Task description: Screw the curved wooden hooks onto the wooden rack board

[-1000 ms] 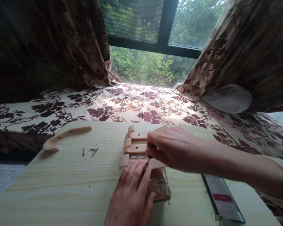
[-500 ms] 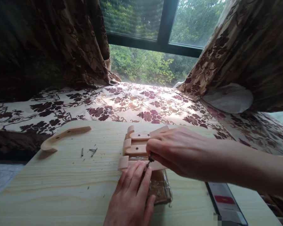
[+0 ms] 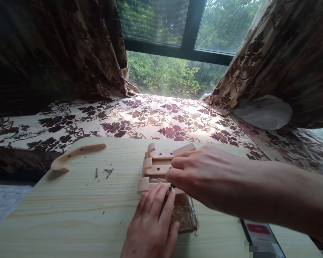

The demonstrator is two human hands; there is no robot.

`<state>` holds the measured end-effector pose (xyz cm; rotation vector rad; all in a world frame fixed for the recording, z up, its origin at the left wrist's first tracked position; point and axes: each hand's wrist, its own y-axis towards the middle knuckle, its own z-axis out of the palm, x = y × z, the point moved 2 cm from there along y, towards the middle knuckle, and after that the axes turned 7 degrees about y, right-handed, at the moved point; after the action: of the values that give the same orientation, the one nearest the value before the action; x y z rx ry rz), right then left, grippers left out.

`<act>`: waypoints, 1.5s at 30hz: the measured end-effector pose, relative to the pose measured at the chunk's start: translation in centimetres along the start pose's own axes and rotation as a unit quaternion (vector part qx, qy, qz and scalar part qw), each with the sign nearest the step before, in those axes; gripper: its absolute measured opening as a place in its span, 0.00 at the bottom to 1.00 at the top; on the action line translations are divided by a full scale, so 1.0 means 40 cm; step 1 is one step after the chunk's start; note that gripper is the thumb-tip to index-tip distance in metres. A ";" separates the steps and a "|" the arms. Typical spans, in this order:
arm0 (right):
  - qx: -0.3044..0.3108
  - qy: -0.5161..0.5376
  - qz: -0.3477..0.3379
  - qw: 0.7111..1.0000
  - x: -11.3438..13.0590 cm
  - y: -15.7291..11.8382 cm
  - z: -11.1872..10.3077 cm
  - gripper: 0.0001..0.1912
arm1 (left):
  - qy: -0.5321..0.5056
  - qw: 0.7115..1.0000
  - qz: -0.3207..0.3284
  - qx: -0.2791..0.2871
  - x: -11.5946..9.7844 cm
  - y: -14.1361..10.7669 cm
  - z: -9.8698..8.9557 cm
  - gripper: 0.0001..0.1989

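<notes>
My left hand lies with fingers stretched out and slightly spread over the nearest wooden hook. Its fingertips press on that hook and frame a small dark metal tip. Closed above them, my right hand grips a small screwdriver; only its dark lower end shows, pointing down at the hook, and the handle is hidden in the fist. Two more curved hooks, the middle one and the far one, lie side by side behind, with dark screw holes or heads. Under them is a brown plastic-wrapped board.
A loose wooden hook and several screws lie on the left of the pale wooden table. At the right front, a phone rests partly below my forearm. Behind are a flowered cloth, curtains and a window.
My right hand has turned and sits slightly lower, covering more of the screwdriver. My left hand stays on the near hook. The whole view has shifted slightly.
</notes>
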<state>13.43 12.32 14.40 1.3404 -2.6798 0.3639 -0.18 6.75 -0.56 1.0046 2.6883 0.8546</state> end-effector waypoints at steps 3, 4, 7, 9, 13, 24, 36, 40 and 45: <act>0.013 0.007 0.017 1.000 -0.010 0.004 0.010 0.06 | 0.011 1.000 0.006 -0.002 0.002 -0.008 0.004 0.22; 0.013 0.006 0.029 0.999 -0.015 0.005 0.014 0.06 | 0.012 1.000 0.006 0.000 0.002 -0.011 0.005 0.22; 0.001 -0.004 0.071 0.997 -0.030 0.005 0.027 0.07 | 0.003 1.000 -0.001 0.013 0.004 -0.015 0.005 0.23; -0.017 -0.009 0.092 0.996 -0.033 0.004 0.029 0.08 | 0.001 1.000 0.001 0.022 0.003 -0.014 0.004 0.23; 0.000 -0.028 0.099 0.995 -0.024 0.000 0.016 0.06 | 0.012 1.000 0.004 0.017 0.001 -0.010 -0.001 0.24; -0.003 0.028 0.000 1.000 -0.009 0.002 0.012 0.08 | 0.004 1.000 -0.001 -0.003 -0.004 -0.007 0.007 0.21; -0.010 -0.019 0.065 0.998 -0.015 -0.005 0.009 0.04 | 0.006 1.000 0.002 0.014 -0.005 -0.004 0.002 0.23; 0.002 0.006 -0.014 1.000 -0.001 -0.005 -0.001 0.07 | -0.003 1.000 -0.012 0.006 -0.002 -0.004 -0.004 0.21; 0.011 0.002 0.018 1.000 -0.026 0.012 0.021 0.07 | 0.008 1.000 0.000 0.016 -0.002 -0.010 0.006 0.23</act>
<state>13.67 13.16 13.29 1.2972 -2.7080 0.3989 -0.27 6.58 -1.00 1.0092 2.7235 0.8275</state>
